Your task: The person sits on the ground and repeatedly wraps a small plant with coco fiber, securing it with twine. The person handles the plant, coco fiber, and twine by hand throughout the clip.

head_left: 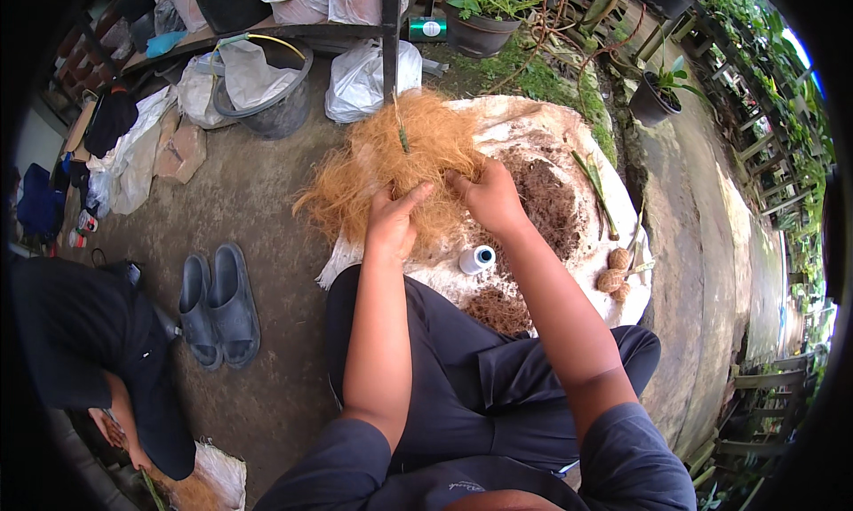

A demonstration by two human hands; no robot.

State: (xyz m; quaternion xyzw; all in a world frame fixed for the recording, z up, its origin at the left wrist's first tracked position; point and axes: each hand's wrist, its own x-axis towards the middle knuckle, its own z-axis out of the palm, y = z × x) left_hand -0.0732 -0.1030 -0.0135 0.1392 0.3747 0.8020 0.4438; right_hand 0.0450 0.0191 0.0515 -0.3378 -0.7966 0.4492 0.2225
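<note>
A large, loose mat of golden-brown coconut fibre lies in front of me, overhanging the far left side of a white sack sheet. My left hand grips its near edge, thumb on top. To the right, my right hand also holds the fibre, its fingertips buried in the strands. A thin stalk with a green tip stands over the mat. Between my forearms sits a white thread spool. Dark crumbly soil spreads beside my right hand, with a smaller brown fibrous heap close to my legs.
Brown balls and cut green leaves lie at the sheet's right. Grey slides rest on the floor. A black bucket and white plastic bag stand behind; potted plants line the back. Another person sits at left.
</note>
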